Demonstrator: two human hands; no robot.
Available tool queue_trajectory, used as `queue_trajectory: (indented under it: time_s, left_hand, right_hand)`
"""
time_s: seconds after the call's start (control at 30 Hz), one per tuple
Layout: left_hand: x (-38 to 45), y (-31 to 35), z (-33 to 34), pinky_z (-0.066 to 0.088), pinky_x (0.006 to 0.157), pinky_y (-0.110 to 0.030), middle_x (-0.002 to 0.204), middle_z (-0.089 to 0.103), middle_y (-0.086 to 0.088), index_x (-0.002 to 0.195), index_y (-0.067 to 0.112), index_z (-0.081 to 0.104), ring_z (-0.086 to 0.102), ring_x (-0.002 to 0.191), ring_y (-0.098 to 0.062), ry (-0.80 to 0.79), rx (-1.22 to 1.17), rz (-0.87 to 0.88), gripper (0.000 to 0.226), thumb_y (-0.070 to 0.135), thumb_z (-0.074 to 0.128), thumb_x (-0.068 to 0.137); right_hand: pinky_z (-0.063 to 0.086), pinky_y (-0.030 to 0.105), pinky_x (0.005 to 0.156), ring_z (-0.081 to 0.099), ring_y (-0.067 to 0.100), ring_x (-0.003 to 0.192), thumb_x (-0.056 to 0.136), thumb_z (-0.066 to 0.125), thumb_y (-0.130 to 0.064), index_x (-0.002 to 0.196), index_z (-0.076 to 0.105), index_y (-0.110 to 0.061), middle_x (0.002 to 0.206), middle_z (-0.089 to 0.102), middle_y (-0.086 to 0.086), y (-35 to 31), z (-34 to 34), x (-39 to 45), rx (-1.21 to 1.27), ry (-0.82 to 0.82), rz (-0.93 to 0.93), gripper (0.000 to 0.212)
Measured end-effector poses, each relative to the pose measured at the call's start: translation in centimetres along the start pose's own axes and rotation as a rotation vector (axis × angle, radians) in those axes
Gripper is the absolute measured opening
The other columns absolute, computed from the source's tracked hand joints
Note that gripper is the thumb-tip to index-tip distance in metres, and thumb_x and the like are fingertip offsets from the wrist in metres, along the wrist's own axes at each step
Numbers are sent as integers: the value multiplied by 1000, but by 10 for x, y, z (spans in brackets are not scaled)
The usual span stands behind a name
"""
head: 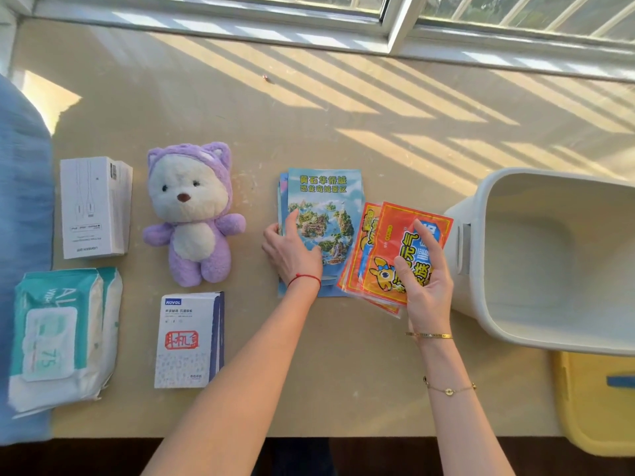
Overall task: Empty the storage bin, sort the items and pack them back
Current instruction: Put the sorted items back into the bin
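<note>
The white storage bin lies tipped on its side at the right, its inside bare. A stack of blue brochures lies in the middle of the table. My left hand grips the stack's left edge, thumb on the top cover. Just right of it, overlapping the brochures, is a fanned stack of orange-red packets. My right hand holds these packets, thumb and forefinger on the top one. To the left lie a purple plush bear, white boxes, wet-wipe packs and white packets.
A yellow lid or bin sits at the lower right, under the white bin's rim. A blue cloth covers the table's left edge. A window frame runs along the far side. The table's near edge is close to me.
</note>
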State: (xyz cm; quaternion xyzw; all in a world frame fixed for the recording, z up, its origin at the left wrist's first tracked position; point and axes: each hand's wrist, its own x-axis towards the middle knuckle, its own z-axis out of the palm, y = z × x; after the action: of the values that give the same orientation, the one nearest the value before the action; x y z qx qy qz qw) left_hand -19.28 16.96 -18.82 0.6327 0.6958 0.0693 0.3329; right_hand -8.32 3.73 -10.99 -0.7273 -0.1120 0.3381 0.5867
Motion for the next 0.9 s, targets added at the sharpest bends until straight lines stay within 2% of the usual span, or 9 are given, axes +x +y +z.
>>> queue_trajectory:
  time_s: [0.1, 0.17, 0.27, 0.4, 0.47, 0.53, 0.63, 0.8, 0.9]
  left_hand:
    - [4, 7, -2, 40, 88, -35, 125, 40, -9, 133, 39, 45, 42, 109, -29, -37, 18, -60, 76, 9, 78, 71]
    - [7, 10, -3, 37, 82, -32, 121, 42, -10, 129, 39, 44, 43, 105, -30, -64, 24, -82, 76, 3, 75, 69]
    - [10, 11, -6, 34, 78, -28, 114, 43, -10, 126, 37, 43, 44, 97, -29, -89, 40, -21, 76, -2, 72, 68]
    - [15, 2, -18, 44, 73, -30, 107, 40, -5, 126, 36, 45, 50, 78, -23, -130, -4, 100, 76, 0, 75, 66]
    - [19, -5, -26, 44, 80, -24, 112, 39, -4, 128, 35, 48, 49, 85, -17, -178, -98, 144, 76, 0, 77, 66]
    - [20, -12, -36, 36, 88, -14, 119, 45, -3, 129, 32, 52, 49, 99, -12, -233, -178, 191, 75, 0, 78, 67]
    - [16, -21, -56, 38, 97, -13, 127, 57, 9, 125, 29, 58, 51, 111, 0, -306, -316, 240, 70, -1, 79, 66]
    - [-3, -31, -97, 46, 86, -7, 125, 57, 14, 130, 29, 54, 56, 108, 12, -401, -489, 266, 72, -5, 78, 70]
    - [-19, -31, -128, 46, 85, -6, 126, 55, 13, 133, 26, 51, 55, 110, 12, -408, -520, 302, 72, -4, 77, 73]
  right_hand:
    - [57, 51, 84, 61, 29, 116, 91, 63, -5, 135, 53, -30, 134, 57, 6, -2, 0, 3, 15, 2, 16, 51]
    - [56, 53, 85, 62, 28, 115, 91, 62, -5, 135, 53, -29, 134, 57, 6, -2, -1, 5, 14, 3, 14, 51]
    - [53, 58, 88, 62, 30, 116, 91, 62, -4, 136, 53, -29, 134, 57, 6, -1, -2, 7, -1, 2, 6, 51]
    - [55, 56, 86, 61, 26, 118, 92, 62, -7, 135, 53, -32, 136, 56, 3, -2, -4, 6, -22, -19, 9, 51]
    - [57, 51, 84, 62, 24, 116, 92, 62, -7, 135, 53, -31, 135, 56, 2, -3, -5, 4, -20, -31, 7, 51]
    - [59, 44, 81, 63, 22, 114, 92, 62, -5, 136, 52, -28, 135, 56, 2, -5, -5, 1, -6, -39, 3, 51]
    - [60, 34, 74, 66, 17, 108, 92, 61, -2, 137, 51, -24, 131, 59, 2, -8, -5, -5, 23, -49, 5, 51]
    - [60, 38, 76, 66, 22, 109, 91, 61, -4, 136, 52, -25, 128, 61, 4, -19, -4, -24, 50, -70, 3, 51]
    - [59, 39, 76, 65, 23, 111, 91, 61, -4, 137, 51, -26, 128, 61, 1, -35, -4, -42, 56, -95, -14, 52]
